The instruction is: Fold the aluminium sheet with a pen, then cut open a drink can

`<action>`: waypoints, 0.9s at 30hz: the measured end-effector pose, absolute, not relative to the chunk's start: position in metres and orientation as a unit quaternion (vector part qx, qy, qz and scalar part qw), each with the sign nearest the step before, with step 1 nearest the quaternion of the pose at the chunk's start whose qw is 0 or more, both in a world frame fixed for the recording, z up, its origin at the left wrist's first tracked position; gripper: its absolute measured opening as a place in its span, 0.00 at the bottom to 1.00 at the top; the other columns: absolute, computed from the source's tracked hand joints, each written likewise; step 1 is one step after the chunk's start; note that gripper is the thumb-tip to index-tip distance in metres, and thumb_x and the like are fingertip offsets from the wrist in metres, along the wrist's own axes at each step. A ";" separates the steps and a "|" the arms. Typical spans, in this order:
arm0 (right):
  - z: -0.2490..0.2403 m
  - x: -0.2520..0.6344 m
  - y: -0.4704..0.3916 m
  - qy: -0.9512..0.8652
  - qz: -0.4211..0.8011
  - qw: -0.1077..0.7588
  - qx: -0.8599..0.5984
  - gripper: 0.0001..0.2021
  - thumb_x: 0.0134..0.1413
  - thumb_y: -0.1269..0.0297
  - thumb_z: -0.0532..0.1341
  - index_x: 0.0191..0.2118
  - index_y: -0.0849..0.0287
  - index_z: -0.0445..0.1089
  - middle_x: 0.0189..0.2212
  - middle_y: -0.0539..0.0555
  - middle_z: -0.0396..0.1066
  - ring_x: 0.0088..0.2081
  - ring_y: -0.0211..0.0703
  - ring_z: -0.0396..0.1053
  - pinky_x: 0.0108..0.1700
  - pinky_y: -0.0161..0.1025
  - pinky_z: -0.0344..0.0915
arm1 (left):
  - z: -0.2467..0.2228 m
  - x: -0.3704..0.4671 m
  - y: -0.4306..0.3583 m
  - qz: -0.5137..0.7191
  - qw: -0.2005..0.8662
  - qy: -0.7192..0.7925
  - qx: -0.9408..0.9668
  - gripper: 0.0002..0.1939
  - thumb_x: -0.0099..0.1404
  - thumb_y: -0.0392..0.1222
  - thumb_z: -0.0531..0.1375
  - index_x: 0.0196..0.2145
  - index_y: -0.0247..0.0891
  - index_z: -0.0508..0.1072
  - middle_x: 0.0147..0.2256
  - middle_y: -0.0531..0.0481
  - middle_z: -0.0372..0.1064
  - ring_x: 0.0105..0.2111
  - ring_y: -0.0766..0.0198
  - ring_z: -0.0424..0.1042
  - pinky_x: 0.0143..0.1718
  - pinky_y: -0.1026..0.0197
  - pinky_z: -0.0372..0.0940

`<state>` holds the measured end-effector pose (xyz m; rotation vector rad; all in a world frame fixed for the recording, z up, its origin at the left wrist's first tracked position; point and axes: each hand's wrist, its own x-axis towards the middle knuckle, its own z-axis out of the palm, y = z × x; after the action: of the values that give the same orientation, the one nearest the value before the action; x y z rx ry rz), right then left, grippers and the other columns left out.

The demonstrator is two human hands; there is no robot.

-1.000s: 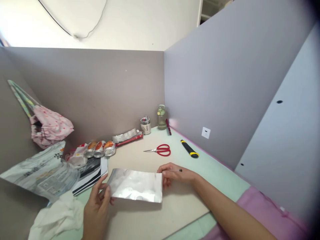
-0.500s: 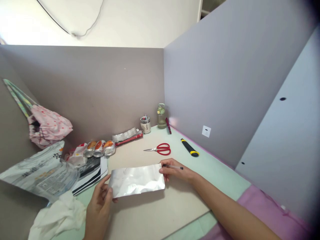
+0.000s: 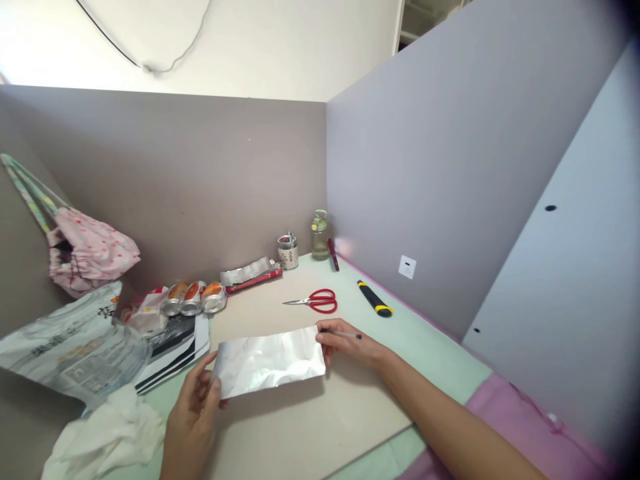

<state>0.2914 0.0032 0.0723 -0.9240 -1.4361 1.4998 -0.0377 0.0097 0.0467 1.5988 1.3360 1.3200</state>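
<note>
Between my two hands is a flat rectangle of silver sheet metal or foil (image 3: 270, 363), its surface slightly creased, tilted above the beige board (image 3: 320, 427). My left hand (image 3: 197, 393) grips its left edge, thumb on top and fingers underneath. At the upper right corner my right hand (image 3: 345, 340) pinches the sheet. A thin pen (image 3: 347, 334) with a dark tip also lies in that hand, pointing right. Beyond the sheet, red-handled scissors (image 3: 320, 301) rest on the board with blades toward the left.
A black and yellow utility knife (image 3: 375, 299) lies right of the scissors. At the back stand a pen jar (image 3: 288, 253) and a green bottle (image 3: 320, 237). Several cans (image 3: 193, 298), a plastic bag (image 3: 75, 347) and white cloth (image 3: 107, 430) crowd the left. A grey partition (image 3: 400, 167) bounds the right.
The whole view has shifted slightly, with the desk things a little further left. Both hands keep the same hold on the silver sheet.
</note>
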 end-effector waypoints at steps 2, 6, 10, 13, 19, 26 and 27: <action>0.071 0.292 0.004 -0.571 0.601 0.419 -0.370 0.22 0.54 0.45 0.67 0.36 0.63 0.72 0.26 0.52 0.73 0.25 0.37 0.71 0.32 0.34 0.68 | 0.047 -0.038 0.009 0.506 0.334 0.510 0.611 0.31 0.62 0.61 0.60 0.57 0.43 0.66 0.35 0.54 0.63 0.28 0.63 0.70 0.34 0.60 0.68; 0.073 0.291 0.002 -0.572 0.597 0.421 -0.374 0.21 0.55 0.46 0.67 0.35 0.63 0.71 0.26 0.52 0.73 0.25 0.37 0.71 0.31 0.34 0.67 | 0.050 -0.036 0.006 0.505 0.339 0.509 0.609 0.32 0.62 0.61 0.60 0.58 0.43 0.66 0.35 0.53 0.64 0.29 0.62 0.70 0.33 0.60 0.69; 0.079 0.288 0.000 -0.576 0.581 0.430 -0.382 0.20 0.56 0.46 0.66 0.35 0.62 0.71 0.27 0.51 0.72 0.27 0.38 0.70 0.33 0.35 0.68 | 0.052 -0.035 0.006 0.499 0.346 0.508 0.611 0.33 0.61 0.62 0.59 0.58 0.40 0.66 0.35 0.52 0.65 0.30 0.60 0.71 0.34 0.59 0.70; 0.081 0.287 -0.001 -0.578 0.569 0.435 -0.391 0.20 0.56 0.47 0.66 0.34 0.62 0.70 0.28 0.51 0.71 0.27 0.38 0.70 0.34 0.36 0.68 | 0.051 -0.035 0.008 0.485 0.353 0.507 0.619 0.33 0.61 0.62 0.59 0.57 0.40 0.67 0.36 0.51 0.68 0.31 0.58 0.72 0.34 0.58 0.70; 0.077 0.288 0.002 -0.576 0.564 0.432 -0.405 0.20 0.57 0.45 0.65 0.33 0.60 0.69 0.27 0.50 0.70 0.26 0.38 0.69 0.34 0.36 0.67 | 0.048 -0.038 0.009 0.462 0.354 0.507 0.635 0.31 0.65 0.60 0.57 0.60 0.42 0.65 0.36 0.51 0.68 0.32 0.57 0.72 0.35 0.57 0.69; 0.073 0.287 0.004 -0.576 0.562 0.427 -0.413 0.21 0.56 0.44 0.64 0.31 0.59 0.67 0.25 0.50 0.71 0.25 0.39 0.69 0.32 0.36 0.67 | 0.050 -0.038 0.006 0.445 0.340 0.516 0.648 0.31 0.66 0.58 0.56 0.63 0.44 0.63 0.36 0.52 0.67 0.32 0.58 0.70 0.36 0.58 0.65; 0.072 0.287 0.004 -0.576 0.560 0.427 -0.415 0.21 0.57 0.44 0.64 0.32 0.59 0.67 0.25 0.50 0.71 0.24 0.39 0.69 0.32 0.36 0.67 | 0.051 -0.038 0.006 0.444 0.340 0.515 0.650 0.31 0.66 0.57 0.55 0.63 0.44 0.62 0.35 0.53 0.66 0.32 0.58 0.69 0.36 0.58 0.65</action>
<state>0.2873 0.0045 0.0723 -1.0358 -1.4394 1.3984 -0.0382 0.0055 0.0508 1.6929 1.3395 1.1547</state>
